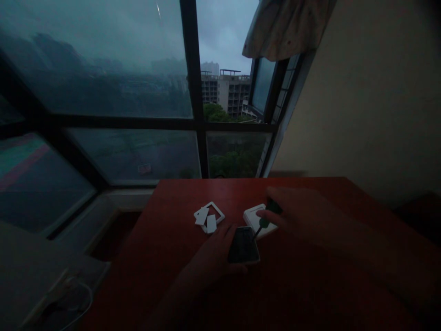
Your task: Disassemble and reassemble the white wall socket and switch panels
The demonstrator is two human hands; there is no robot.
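Note:
My left hand point(220, 250) is closed around the left side of a small square box with a pale rim and a dark inside point(244, 246), just above the red-brown table. In my right hand point(292, 211) is a screwdriver point(264, 222) with a green handle. Its dark shaft slants down to the left, and the tip meets the box's right edge; whether it touches a screw is too dark to tell. Behind the screwdriver lies a white square switch plate or similar part point(253, 215). Left of it rest a white square frame point(220, 212) and two small white rectangular pieces point(211, 224).
The red-brown table point(179, 197) stands against large dark-framed windows point(196, 92). A wall point(361, 101) rises on the right, with a curtain point(285, 27) hanging above. At the lower left, a white cable point(90, 294) lies by a pale surface.

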